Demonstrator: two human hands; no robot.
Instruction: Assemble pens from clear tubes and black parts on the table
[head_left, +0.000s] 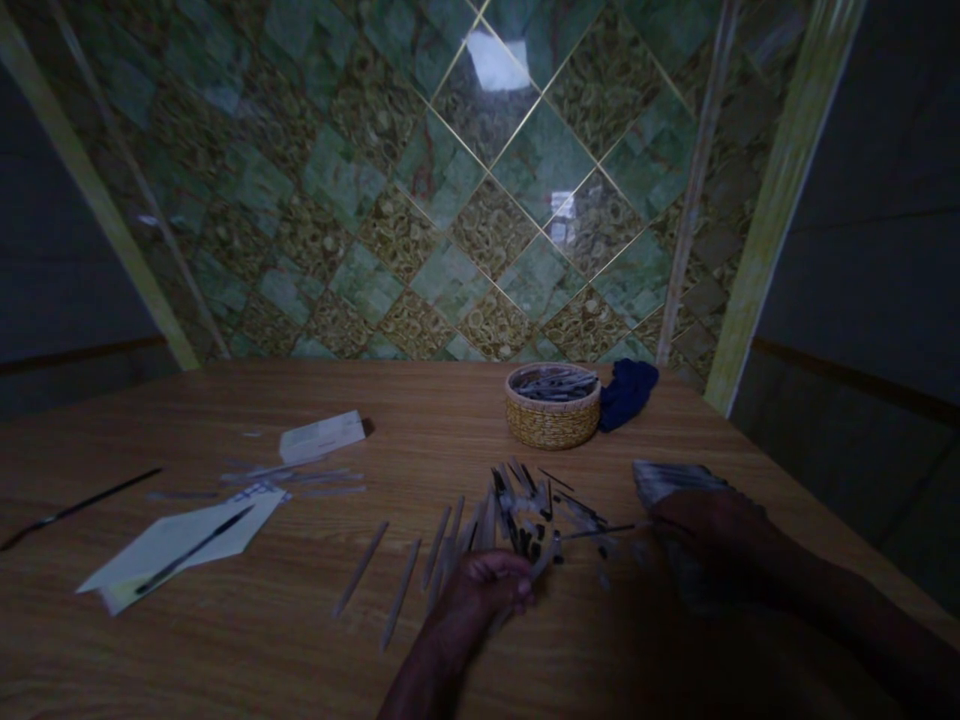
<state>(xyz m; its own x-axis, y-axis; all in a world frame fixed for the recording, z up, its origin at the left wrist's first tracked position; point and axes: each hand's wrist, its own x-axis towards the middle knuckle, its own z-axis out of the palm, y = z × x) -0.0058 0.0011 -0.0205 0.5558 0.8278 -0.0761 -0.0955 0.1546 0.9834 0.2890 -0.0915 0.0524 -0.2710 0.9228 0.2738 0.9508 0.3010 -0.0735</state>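
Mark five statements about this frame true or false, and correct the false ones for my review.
1. The blue cloth lies right of the basket. True.
2. The basket is empty. False: sticks lie in it.
3. A thin rod points from the right hand toward the left hand. True.
4. The left hand is flat on the table. False: it is curled, holding a pale tube.
5. A dark pen lies on the paper. True.

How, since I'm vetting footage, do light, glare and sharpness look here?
Head view: dim overall, the right hand darker than the left hand; head view: bright reflections on the tiled wall; head view: small black pieces beyond the left hand look soft, too blurred to identify.
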